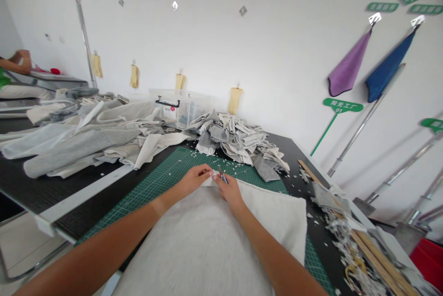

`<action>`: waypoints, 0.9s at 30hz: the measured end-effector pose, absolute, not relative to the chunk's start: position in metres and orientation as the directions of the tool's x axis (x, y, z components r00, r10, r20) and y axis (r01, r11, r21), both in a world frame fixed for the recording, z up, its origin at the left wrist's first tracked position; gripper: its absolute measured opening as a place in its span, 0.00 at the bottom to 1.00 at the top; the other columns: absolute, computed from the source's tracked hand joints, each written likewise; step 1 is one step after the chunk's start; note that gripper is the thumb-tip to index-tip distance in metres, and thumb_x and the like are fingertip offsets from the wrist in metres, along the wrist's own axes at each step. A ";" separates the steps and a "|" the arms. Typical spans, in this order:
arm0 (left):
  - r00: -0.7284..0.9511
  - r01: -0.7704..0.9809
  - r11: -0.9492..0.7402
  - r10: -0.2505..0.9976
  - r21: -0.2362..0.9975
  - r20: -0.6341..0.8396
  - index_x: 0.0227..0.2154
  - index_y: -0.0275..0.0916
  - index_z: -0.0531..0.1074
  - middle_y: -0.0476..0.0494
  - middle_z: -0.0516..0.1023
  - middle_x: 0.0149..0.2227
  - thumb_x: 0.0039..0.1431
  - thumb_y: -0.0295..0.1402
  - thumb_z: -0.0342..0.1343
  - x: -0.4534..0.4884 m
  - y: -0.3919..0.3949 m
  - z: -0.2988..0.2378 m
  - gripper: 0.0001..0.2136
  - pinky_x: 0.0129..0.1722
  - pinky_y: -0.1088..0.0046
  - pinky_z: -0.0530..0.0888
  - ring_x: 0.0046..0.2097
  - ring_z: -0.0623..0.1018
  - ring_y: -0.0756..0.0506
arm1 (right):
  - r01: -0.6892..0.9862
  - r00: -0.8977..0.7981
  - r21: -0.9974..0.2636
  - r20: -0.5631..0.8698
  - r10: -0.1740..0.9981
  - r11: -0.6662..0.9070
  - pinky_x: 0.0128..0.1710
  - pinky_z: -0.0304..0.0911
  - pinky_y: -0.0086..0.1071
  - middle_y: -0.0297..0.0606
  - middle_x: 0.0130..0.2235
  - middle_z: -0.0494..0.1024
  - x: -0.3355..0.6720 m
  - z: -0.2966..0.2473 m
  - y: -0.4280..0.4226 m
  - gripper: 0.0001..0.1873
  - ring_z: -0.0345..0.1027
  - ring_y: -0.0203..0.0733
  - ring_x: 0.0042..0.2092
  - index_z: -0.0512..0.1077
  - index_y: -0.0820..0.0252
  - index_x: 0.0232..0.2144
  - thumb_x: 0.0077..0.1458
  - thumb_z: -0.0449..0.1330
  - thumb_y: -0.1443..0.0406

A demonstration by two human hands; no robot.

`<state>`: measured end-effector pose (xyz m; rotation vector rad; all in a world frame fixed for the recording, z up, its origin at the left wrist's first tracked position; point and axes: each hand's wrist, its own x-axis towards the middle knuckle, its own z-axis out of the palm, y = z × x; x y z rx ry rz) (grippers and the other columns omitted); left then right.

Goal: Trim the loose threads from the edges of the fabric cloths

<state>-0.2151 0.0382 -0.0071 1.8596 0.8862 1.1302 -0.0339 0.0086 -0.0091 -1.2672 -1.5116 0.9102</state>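
From where I stand, both hands meet at the far edge of the pale grey cloth (204, 240), which spreads over the green cutting mat (152, 185) on the bench (285, 143) and runs toward the person. The left hand (195, 178) has its fingertips pinched together on that edge. The right hand (231, 194) is curled round what looks like small blue-handled snips (223, 177), points toward the far side, its thumb close beside the left fingertips; whether the blades are parted I can't tell from here.

With fingers that close, I'd keep the left pinch just clear of the blades and hold the edge taut, so the cut takes only loose stuff and doesn't nick the weave. Short, small snips seem wiser than one long bite. The cloth's bulk should lie flat, since a fold could slip under the points. Scraps (235, 165) litter the mat's far side, before the heap of cloth pieces (231, 134); best keep the edge off them.
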 end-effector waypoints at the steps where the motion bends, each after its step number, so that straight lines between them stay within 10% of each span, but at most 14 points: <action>1: 0.367 0.165 -0.461 0.849 0.872 0.380 0.38 0.36 0.75 0.44 0.79 0.36 0.63 0.45 0.54 -0.215 0.038 -0.007 0.15 0.37 0.73 0.69 0.37 0.75 0.47 | 0.291 -0.034 -0.937 0.194 0.980 0.195 0.24 0.50 0.26 0.29 0.18 0.63 -0.034 -0.009 0.009 0.24 0.57 0.34 0.23 0.75 0.62 0.33 0.51 0.61 0.46; 27: 0.374 0.179 -0.465 0.847 0.867 0.377 0.37 0.37 0.74 0.46 0.78 0.35 0.60 0.42 0.58 -0.217 0.041 -0.007 0.13 0.37 0.73 0.68 0.35 0.74 0.48 | 0.340 -0.068 -0.901 0.262 0.963 0.270 0.27 0.51 0.26 0.31 0.25 0.68 -0.033 -0.025 0.017 0.22 0.55 0.33 0.26 0.76 0.62 0.34 0.54 0.59 0.48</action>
